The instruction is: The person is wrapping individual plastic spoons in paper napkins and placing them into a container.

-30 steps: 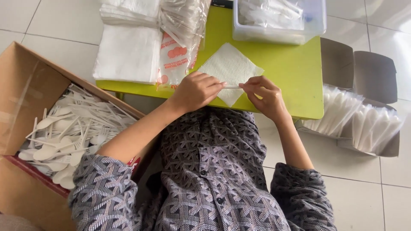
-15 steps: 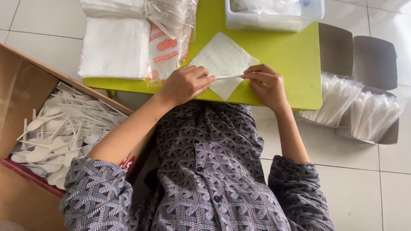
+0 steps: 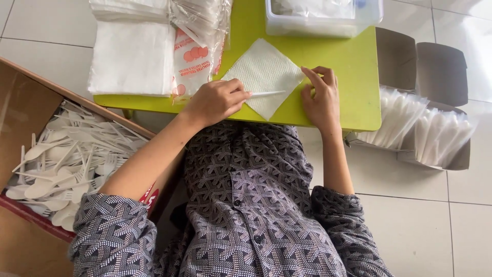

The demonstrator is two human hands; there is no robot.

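Observation:
A white paper napkin lies as a diamond on the small green table. My left hand is closed on a thin white plastic utensil and lays it across the napkin's lower half. My right hand rests at the napkin's right corner, fingers apart and fingertips pressing the paper's edge. Which kind of utensil it is cannot be told; only its slim handle shows.
A stack of white napkins and a torn plastic wrapper sit at the table's left. A clear plastic bin stands at the back. A cardboard box of white plastic spoons and forks is on my left, a box of wrapped packs on my right.
My right hand has let go of the utensil's end and moved up to the napkin's right corner. My left hand keeps the utensil on the napkin. The view has shifted slightly.

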